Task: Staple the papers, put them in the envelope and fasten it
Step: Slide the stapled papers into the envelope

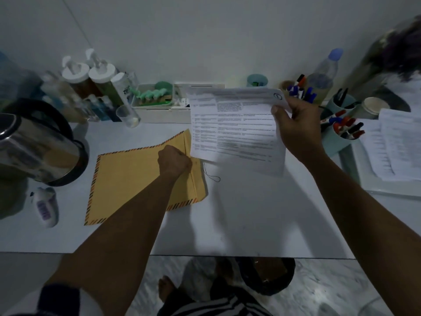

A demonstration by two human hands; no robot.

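A yellow envelope [127,179] with a striped border lies flat on the white table, its flap end pointing right. My left hand [174,161] pinches the envelope at its opening near the flap. A thin black string [213,176] trails from the flap onto the table. My right hand [298,126] grips the printed papers [234,126] by their top right corner and holds them tilted above the table, their lower left edge just above the envelope's opening. A white stapler [45,206] lies at the left, near the table's front.
A steel kettle [36,142] stands at the left. Bottles and a white tray [159,103] line the back wall. Cups of pens [344,126] and a water bottle [323,74] stand at the back right, next to a paper stack [398,142].
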